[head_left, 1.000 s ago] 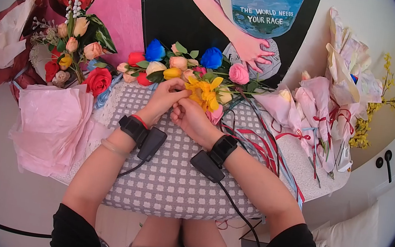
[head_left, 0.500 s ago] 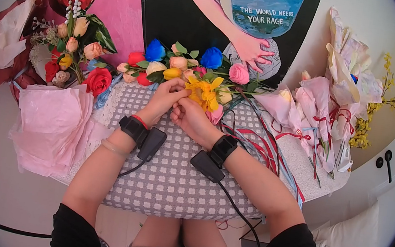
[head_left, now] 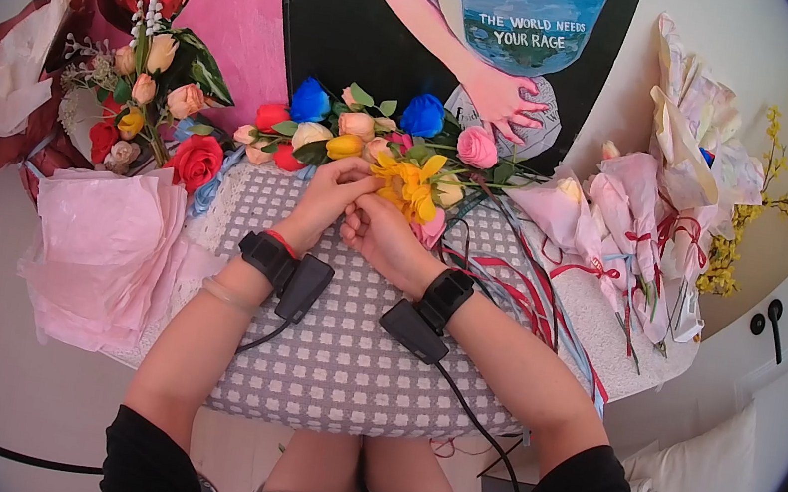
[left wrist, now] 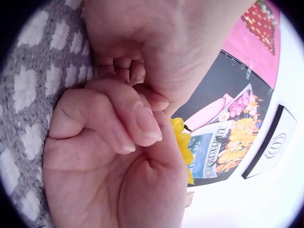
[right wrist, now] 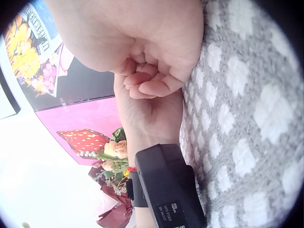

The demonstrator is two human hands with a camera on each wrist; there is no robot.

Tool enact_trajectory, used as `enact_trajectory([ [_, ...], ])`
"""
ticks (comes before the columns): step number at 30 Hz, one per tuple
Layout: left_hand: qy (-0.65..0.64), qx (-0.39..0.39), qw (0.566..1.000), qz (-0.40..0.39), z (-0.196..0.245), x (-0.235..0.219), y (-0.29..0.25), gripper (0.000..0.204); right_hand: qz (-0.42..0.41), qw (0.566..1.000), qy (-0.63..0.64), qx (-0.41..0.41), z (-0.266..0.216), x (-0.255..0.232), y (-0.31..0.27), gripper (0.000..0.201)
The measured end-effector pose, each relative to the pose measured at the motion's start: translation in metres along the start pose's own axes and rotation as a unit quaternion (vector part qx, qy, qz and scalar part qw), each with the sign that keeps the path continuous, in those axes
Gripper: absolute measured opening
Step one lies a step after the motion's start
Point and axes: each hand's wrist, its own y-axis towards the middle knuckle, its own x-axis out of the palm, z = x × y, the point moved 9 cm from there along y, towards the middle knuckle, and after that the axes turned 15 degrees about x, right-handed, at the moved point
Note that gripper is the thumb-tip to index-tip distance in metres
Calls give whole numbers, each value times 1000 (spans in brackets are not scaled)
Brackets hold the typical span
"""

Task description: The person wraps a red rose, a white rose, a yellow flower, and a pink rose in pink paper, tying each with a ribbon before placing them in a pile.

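Note:
My left hand (head_left: 329,195) and right hand (head_left: 392,243) meet over the front of the flower row. A yellow flower (head_left: 406,187) with long petals stands at their fingertips. The left thumb and forefinger pinch at its near edge. The right hand lies just below the bloom, its fingers curled under; I cannot tell what they hold. In the left wrist view, yellow petals (left wrist: 182,142) show behind the bent left fingers (left wrist: 107,116). The right fingers (right wrist: 156,88) are bent over the left palm in the right wrist view. The flower's stem is hidden.
A row of artificial flowers, with a blue rose (head_left: 311,100) and a pink rose (head_left: 476,147), lies behind the hands. Pink wrapping sheets (head_left: 102,245) are stacked left. Red ribbons (head_left: 520,284) and wrapped flowers (head_left: 610,216) lie right. A checked cloth (head_left: 317,366) covers the table.
The yellow flower has turned slightly and its petals sit a little differently. Both hands stay in nearly the same place.

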Motion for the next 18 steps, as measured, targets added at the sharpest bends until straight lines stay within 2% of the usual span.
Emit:
enact_trajectory([
  [18, 17, 11, 1000, -12, 2, 0, 1, 8, 1, 1000, 1, 2, 0, 1, -1, 20],
])
